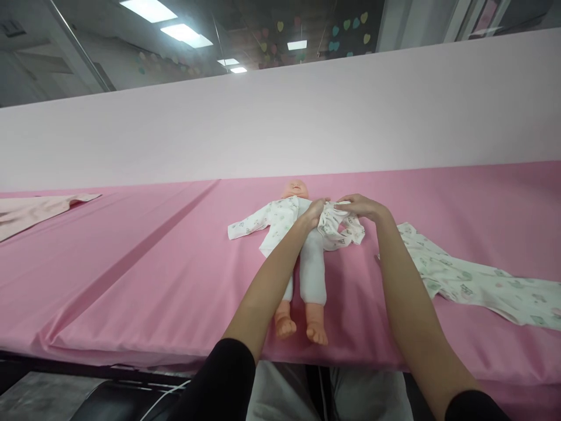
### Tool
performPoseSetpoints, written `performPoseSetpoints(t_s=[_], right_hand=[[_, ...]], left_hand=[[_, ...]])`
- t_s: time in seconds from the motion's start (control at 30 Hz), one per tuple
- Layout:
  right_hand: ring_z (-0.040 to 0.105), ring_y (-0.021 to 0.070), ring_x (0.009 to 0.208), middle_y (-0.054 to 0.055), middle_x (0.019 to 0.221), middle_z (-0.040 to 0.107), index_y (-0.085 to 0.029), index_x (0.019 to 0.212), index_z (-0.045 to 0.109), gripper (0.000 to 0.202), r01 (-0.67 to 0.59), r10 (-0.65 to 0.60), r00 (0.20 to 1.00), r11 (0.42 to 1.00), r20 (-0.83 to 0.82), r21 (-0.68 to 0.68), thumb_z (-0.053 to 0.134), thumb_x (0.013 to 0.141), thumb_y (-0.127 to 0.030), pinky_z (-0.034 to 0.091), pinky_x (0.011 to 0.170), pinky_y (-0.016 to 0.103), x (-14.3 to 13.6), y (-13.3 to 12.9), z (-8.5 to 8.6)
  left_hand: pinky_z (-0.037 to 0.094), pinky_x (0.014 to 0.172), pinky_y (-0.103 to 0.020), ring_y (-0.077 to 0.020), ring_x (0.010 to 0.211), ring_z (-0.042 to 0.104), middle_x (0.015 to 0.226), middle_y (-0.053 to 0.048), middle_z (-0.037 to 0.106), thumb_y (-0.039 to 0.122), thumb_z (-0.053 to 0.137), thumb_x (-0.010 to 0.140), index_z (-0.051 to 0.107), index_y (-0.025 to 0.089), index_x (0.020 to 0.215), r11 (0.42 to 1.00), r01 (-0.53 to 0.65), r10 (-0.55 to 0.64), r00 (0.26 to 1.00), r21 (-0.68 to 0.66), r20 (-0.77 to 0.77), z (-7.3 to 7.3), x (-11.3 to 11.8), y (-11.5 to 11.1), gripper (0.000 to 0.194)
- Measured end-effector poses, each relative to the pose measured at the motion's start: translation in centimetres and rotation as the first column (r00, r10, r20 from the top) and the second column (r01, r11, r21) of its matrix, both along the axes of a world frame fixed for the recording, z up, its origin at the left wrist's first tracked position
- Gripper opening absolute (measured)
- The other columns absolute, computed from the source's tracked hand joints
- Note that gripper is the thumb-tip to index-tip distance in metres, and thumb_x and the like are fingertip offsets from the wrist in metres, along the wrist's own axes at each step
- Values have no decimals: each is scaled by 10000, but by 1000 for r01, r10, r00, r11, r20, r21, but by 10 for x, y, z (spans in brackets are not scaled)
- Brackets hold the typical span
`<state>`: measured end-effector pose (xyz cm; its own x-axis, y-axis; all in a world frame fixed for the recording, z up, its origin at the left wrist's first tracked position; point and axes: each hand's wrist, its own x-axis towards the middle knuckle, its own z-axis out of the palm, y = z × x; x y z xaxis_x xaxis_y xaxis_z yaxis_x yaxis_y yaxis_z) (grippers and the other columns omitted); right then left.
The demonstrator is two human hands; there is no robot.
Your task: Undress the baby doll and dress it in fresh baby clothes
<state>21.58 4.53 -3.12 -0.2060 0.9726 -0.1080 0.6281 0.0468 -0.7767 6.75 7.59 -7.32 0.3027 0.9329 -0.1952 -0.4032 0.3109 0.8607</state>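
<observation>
While the fingers (344, 203) of the right hand (364, 207) grasp the gathered upper edge of a white, patterned shirt (280, 225), the left hand (312, 214) is curled close beside it at the doll's side; its fingertips are partly hidden, so what they grip cannot be told. Between the hands and just below them, this side of the shirt is bunched into loose folds with an opening through which pink shows. The opposite sleeve (249, 225) lies stretched out to the left, nearly flat.

Under the shirt, the doll (312, 269) lies face up on the pink-covered worktop (166, 280), its head (295, 188) toward the far side and its bare feet toward the person. Its body and legs are white down to the lower shins. The left forearm passes over part of the doll's leg.

Right of the right forearm, light trousers (477, 283) with a similar small print lie spread out. At the far left is a pale pink cloth (39, 211) with a folded edge. Behind the worktop stands a plain white panel (280, 126), and above it, glass (263, 35) shows bright ceiling lights and colored hearts. Black sleeves (225, 374) cover the person's upper arms.
</observation>
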Motion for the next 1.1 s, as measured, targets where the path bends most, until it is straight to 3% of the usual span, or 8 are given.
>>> performPoseSetpoints(t_s=[0.13, 0.4, 0.57, 0.63, 0.8, 0.9, 0.97, 1.1], right_hand=[[568, 124, 691, 67, 901, 648, -122, 938, 653, 324, 133, -161, 959, 982, 232, 132, 713, 646, -248, 389, 540, 186, -16, 6, -3], [598, 223, 847, 94, 961, 644, -165, 968, 618, 358, 306, -382, 865, 915, 326, 262, 631, 687, -385, 423, 637, 273, -32, 6, -7], [573, 212, 944, 87, 1091, 608, -162, 1080, 576, 492, 228, -299, 900, 943, 316, 244, 680, 646, -369, 427, 712, 270, -8, 3, -2], [574, 197, 943, 86, 1097, 607, -158, 1084, 582, 509, 187, -246, 918, 960, 310, 208, 702, 626, -344, 425, 728, 257, 2, 4, -2], [571, 180, 941, 82, 1090, 615, -153, 1033, 614, 406, 184, -227, 939, 966, 258, 181, 661, 664, -315, 417, 711, 230, 1, 5, -1], [575, 172, 899, 75, 1063, 625, -158, 1007, 631, 367, 118, -165, 958, 972, 233, 203, 641, 675, -315, 409, 675, 220, -17, 1, 3], [575, 159, 865, 62, 1022, 637, -164, 957, 648, 309, 52, -102, 973, 970, 206, 237, 628, 686, -312, 401, 654, 210, -33, -4, 7], [565, 132, 762, 39, 892, 653, -173, 841, 659, 194, -42, -17, 985, 942, 172, 334, 582, 729, -312, 372, 605, 197, -69, -16, 13]], left_hand=[[399, 517, -221, -94, 476, 486, 546, 22, 500, 148, 546, 754, 524, 124, 795, 993, 98, -88, 985, 63, -147, -1, 3, -4, 52], [430, 607, -246, -98, 583, 517, 715, 11, 516, -13, 536, 646, 484, 167, 1139, 936, -208, 276, 936, 285, -221, 11, -2, -20, 527], [414, 867, -309, -172, 935, 534, 972, -42, 564, -56, 449, 601, 541, 180, 1012, 605, -229, 674, 657, 762, -337, 3, -4, -21, 483], [382, 926, -325, -193, 1028, 503, 1038, -57, 561, -54, 441, 597, 543, 174, 997, 555, -194, 728, 583, 809, -361, 2, -3, -21, 471], [447, 734, -296, -166, 766, 556, 871, -52, 578, 21, 490, 621, 514, 171, 1106, 807, -197, 522, 679, 556, -517, 17, -26, -20, 508], [440, 648, -248, -134, 692, 546, 865, -50, 584, 21, 472, 621, 514, 179, 1121, 844, -208, 474, 722, 495, -505, 32, -63, -22, 526], [437, 648, -238, -127, 712, 551, 970, -68, 587, 32, 469, 632, 533, 181, 1088, 807, -217, 540, 649, 550, -536, 37, -89, -25, 484], [428, 656, -240, -135, 743, 558, 1053, -67, 580, 90, 498, 676, 553, 185, 1036, 758, -95, 630, 362, 646, -687, 31, -123, -37, 376]])
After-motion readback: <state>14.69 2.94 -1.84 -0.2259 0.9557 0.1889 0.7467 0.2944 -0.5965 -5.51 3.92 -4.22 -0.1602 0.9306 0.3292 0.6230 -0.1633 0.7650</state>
